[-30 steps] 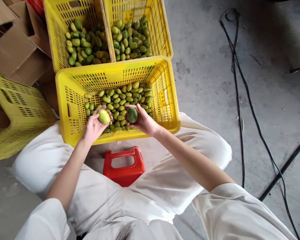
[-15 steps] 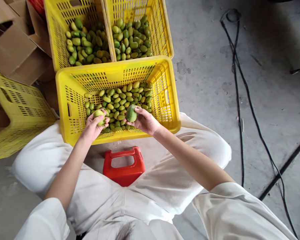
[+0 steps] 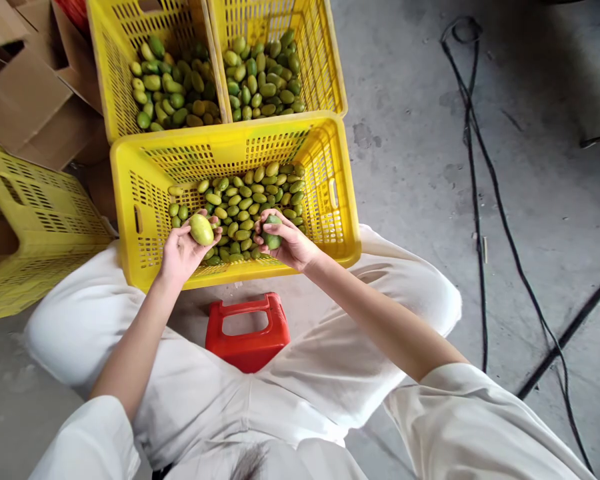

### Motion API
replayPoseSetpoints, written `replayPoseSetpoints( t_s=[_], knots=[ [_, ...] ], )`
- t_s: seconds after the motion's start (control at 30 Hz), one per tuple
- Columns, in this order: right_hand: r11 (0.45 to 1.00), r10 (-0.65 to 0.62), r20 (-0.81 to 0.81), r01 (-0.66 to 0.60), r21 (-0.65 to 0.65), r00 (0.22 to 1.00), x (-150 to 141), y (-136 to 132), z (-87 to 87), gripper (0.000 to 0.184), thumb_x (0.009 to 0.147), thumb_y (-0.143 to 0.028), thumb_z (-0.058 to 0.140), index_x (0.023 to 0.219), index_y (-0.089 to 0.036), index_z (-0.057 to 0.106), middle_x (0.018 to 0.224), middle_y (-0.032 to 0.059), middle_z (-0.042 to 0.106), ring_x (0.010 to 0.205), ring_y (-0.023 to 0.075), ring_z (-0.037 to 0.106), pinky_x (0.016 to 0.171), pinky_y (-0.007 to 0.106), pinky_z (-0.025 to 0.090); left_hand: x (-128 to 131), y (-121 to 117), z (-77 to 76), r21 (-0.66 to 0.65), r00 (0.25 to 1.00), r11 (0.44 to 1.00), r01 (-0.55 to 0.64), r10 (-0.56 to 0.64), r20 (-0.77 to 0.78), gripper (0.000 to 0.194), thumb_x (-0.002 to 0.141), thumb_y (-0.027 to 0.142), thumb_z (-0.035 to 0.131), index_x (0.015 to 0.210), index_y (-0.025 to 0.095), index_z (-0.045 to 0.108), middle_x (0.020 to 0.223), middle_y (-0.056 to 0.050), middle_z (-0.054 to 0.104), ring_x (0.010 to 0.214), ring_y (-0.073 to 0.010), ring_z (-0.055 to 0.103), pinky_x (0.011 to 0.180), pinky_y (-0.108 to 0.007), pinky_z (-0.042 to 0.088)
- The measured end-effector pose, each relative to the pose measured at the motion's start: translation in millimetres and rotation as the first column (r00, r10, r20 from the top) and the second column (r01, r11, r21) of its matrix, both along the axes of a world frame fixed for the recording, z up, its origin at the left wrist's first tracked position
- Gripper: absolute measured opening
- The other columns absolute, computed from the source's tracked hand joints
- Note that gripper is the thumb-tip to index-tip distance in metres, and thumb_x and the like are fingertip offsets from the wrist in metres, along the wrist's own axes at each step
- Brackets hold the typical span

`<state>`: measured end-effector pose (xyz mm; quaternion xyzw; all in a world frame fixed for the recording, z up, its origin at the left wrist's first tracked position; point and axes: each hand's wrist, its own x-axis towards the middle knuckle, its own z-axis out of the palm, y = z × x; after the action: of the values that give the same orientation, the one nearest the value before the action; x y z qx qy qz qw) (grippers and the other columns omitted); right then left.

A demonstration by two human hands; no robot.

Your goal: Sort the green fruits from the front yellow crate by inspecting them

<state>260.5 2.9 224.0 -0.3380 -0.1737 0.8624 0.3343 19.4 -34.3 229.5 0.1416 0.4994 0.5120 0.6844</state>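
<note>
My left hand (image 3: 186,250) holds a pale yellow-green oval fruit (image 3: 201,229) on its upturned fingers, over the left part of the near yellow crate (image 3: 230,143). Closed around a darker green fruit (image 3: 272,233), my right hand (image 3: 291,243) is a short way to the right, also above the crate. Many smaller green and yellow-green oval fruits (image 3: 243,211) lie on the crate's slotted floor beneath both hands. The exact kind of fruit is not clear to me. My fingers cover part of the darker one.
Two more yellow crates (image 3: 325,53) behind hold larger green fruits (image 3: 175,90). Another yellow crate (image 3: 45,220) stands at left, below cardboard boxes (image 3: 30,100). A red plastic stool (image 3: 250,350) sits between my legs. Black cables (image 3: 500,207) run over the concrete floor at right.
The left hand has turned palm up, so its pale fruit shows more fully. The right hand has shifted slightly and rolled its darker fruit, with fingers now wrapped over it.
</note>
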Motion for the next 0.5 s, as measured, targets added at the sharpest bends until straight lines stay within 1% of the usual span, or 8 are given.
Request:
replayPoseSetpoints(
  t_s=[0.07, 0.13, 0.2, 0.23, 0.3, 0.37, 0.43, 0.5],
  knots=[
    [0.999, -0.038, 0.009, 0.038, 0.002, 0.999, 1, 1, -0.8, 0.042, 0.070, -0.028, 0.089, 0.094, -0.026, 0.054, 0.087, -0.0052, 0.065, 0.072, 0.0121, 0.062, 0.058, 0.022, 0.053, 0, 0, -3.1, 0.032, 0.999, 0.999, 0.031, -0.029, -0.044, 0.036, 0.078, 0.042, 0.077, 0.106, 0.024, 0.067, 0.110, -0.009, 0.075, 0.098, -0.0245, 0.073, 0.081, -0.038, 0.062],
    [0.999, -0.044, 0.004, 0.044, 0.006, 0.999, 2, 2, -1.3, 0.037, 0.077, -0.037, 0.086, 0.097, -0.027, 0.057, 0.090, -0.0029, 0.067, 0.078, 0.0142, 0.066, 0.064, 0.025, 0.058, -2, -1, -7.0, 0.078, 0.997, 0.996, 0.045, -0.040, -0.064, 0.039, 0.075, 0.043, 0.084, 0.105, 0.024, 0.066, 0.107, -0.006, 0.074, 0.093, -0.0207, 0.072, 0.081, -0.035, 0.061],
    [1.000, -0.025, -0.022, 0.025, 0.001, 0.999, 3, 4, -2.3, 0.033, 0.085, -0.048, 0.077, 0.104, -0.027, 0.061, 0.094, 0.0012, 0.071, 0.087, 0.0196, 0.070, 0.074, 0.033, 0.064, -5, -2, -10.4, 0.111, 0.998, 0.993, 0.040, -0.034, -0.050, 0.041, 0.072, 0.040, 0.090, 0.099, 0.025, 0.063, 0.097, -0.002, 0.069, 0.080, -0.0140, 0.067, 0.072, -0.027, 0.058],
    [1.000, -0.017, -0.038, 0.017, -0.008, 0.999, 4, 5, -3.2, 0.033, 0.087, -0.050, 0.072, 0.109, -0.026, 0.063, 0.097, 0.0033, 0.073, 0.093, 0.0228, 0.071, 0.079, 0.038, 0.066, -6, -2, -11.5, 0.113, 0.999, 0.993, 0.036, -0.033, -0.032, 0.040, 0.071, 0.038, 0.091, 0.097, 0.025, 0.062, 0.093, 0.000, 0.067, 0.075, -0.0112, 0.063, 0.066, -0.024, 0.055],
    [0.999, -0.025, -0.064, 0.023, -0.041, 0.998, 4, 6, -5.9, 0.034, 0.087, -0.045, 0.064, 0.115, -0.025, 0.064, 0.101, 0.0062, 0.076, 0.101, 0.0276, 0.072, 0.088, 0.047, 0.067, -9, -2, -12.2, 0.089, 1.000, 0.996, 0.029, -0.030, 0.001, 0.039, 0.071, 0.033, 0.092, 0.094, 0.025, 0.061, 0.088, 0.001, 0.062, 0.068, -0.0082, 0.057, 0.055, -0.018, 0.048],
    [0.996, -0.054, -0.066, 0.049, -0.080, 0.996, 4, 7, -9.1, 0.036, 0.084, -0.035, 0.060, 0.118, -0.024, 0.065, 0.105, 0.0077, 0.077, 0.106, 0.0296, 0.072, 0.093, 0.052, 0.066, -11, -2, -10.9, 0.054, 1.000, 0.998, 0.013, -0.013, 0.007, 0.037, 0.070, 0.032, 0.091, 0.094, 0.024, 0.063, 0.089, 0.000, 0.063, 0.068, -0.0080, 0.056, 0.051, -0.016, 0.045],
    [0.991, -0.082, -0.053, 0.076, -0.106, 0.995, 4, 7, -11.6, 0.038, 0.080, -0.030, 0.059, 0.117, -0.022, 0.065, 0.108, 0.0087, 0.078, 0.108, 0.0302, 0.073, 0.094, 0.054, 0.066, -10, -1, -7.9, 0.036, 1.000, 0.999, -0.012, 0.012, -0.003, 0.034, 0.072, 0.036, 0.087, 0.096, 0.023, 0.066, 0.094, -0.003, 0.068, 0.072, -0.0095, 0.061, 0.053, -0.017, 0.049],
    [0.990, -0.096, -0.039, 0.091, -0.108, 0.995, 3, 7, -12.4, 0.037, 0.079, -0.029, 0.060, 0.116, -0.022, 0.065, 0.110, 0.0091, 0.079, 0.109, 0.0303, 0.074, 0.095, 0.054, 0.066, -9, -1, -3.8, 0.029, 1.000, 0.999, -0.031, 0.031, 0.000, 0.033, 0.076, 0.042, 0.081, 0.100, 0.022, 0.069, 0.102, -0.006, 0.073, 0.081, -0.0135, 0.068, 0.060, -0.020, 0.056]
  ],
)
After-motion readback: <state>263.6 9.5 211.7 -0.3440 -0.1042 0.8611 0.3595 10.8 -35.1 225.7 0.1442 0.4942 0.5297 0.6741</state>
